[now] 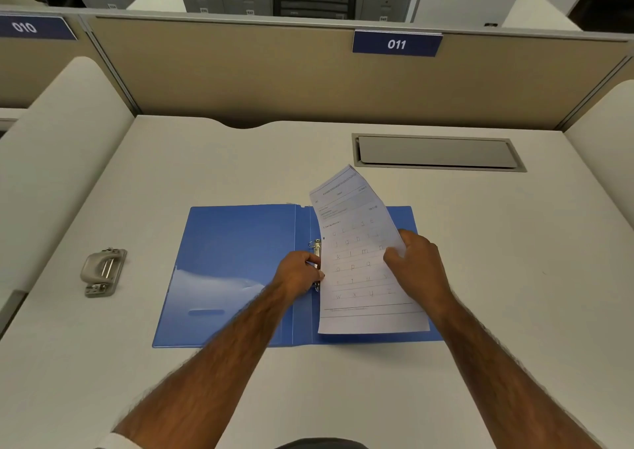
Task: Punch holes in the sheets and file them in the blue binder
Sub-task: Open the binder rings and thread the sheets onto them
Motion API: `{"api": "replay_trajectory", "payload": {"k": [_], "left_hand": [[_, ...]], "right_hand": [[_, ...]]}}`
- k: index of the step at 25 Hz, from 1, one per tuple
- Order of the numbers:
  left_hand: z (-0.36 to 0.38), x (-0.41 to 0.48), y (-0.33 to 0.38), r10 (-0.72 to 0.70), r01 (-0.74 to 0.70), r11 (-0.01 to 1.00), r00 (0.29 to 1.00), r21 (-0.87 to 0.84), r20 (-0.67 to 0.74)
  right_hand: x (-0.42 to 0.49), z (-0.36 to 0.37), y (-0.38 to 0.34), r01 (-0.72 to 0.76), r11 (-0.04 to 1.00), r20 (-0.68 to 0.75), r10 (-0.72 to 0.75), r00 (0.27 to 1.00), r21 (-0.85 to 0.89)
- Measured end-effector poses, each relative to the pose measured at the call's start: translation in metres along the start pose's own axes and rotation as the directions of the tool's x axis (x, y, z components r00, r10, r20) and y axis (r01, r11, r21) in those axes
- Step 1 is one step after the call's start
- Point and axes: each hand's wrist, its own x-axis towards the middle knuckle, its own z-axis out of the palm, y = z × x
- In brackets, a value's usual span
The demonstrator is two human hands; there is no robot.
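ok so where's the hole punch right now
In the head view the hole punch sits on the desk at the person's left, apart from the open blue binder, untouched by either hand.

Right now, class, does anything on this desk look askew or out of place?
Only the sheets: held by the right hand, they sit tilted over the open blue binder, their top corner overhanging its far edge. The hole punch lies apart, left.

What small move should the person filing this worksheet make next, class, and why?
Probably lower the white printed worksheet so its punched left edge slides onto the metal binder rings. The right hand has a grip on the sheet, tilted above the open blue plastic binder, while the left hand rests at the rings.
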Motion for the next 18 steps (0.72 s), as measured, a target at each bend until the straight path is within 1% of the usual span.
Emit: {"api": "replay_trajectory", "payload": {"k": [3,6,11,12,14,15,16,17,18], "left_hand": [[0.001,0.001,-0.001,0.004,-0.005,0.999,1.000,0.048,0.011],[0.004,0.001,-0.001,0.013,-0.011,0.997,0.999,0.081,-0.031],[0.005,0.003,0.001,0.063,-0.050,0.975,0.996,0.215,-0.056],[0.002,0.003,0.003,0.097,-0.072,0.969,0.991,0.237,-0.095],[-0.006,0.006,0.007,0.202,-0.125,0.951,0.942,0.282,-0.267],[-0.012,0.010,0.011,0.250,-0.156,0.947,0.906,0.279,-0.341],[-0.018,0.017,0.017,0.269,-0.182,0.951,0.888,0.252,-0.373],[-0.023,0.025,0.023,0.255,-0.189,0.959,0.899,0.209,-0.355],[-0.028,0.032,0.030,0.217,-0.176,0.971,0.931,0.160,-0.292]], "right_hand": [[-0.001,-0.001,0.002,-0.002,1.000,-0.004,0.002,1.000,-0.007],[0.000,0.000,0.002,-0.014,1.000,-0.012,0.014,1.000,-0.009],[0.004,0.000,0.006,-0.030,0.999,-0.017,0.029,0.999,-0.028],[0.005,-0.001,0.007,-0.035,0.999,-0.016,0.034,0.999,-0.026],[0.006,-0.001,0.009,-0.040,0.999,-0.013,0.039,0.999,-0.034],[0.006,-0.001,0.010,-0.039,0.999,-0.012,0.039,0.999,-0.038],[0.006,-0.001,0.011,-0.037,0.998,-0.012,0.037,0.999,-0.040],[0.006,-0.001,0.011,-0.034,0.999,-0.012,0.033,0.999,-0.042],[0.006,-0.002,0.012,-0.030,0.999,-0.010,0.030,1.000,-0.043]]}}
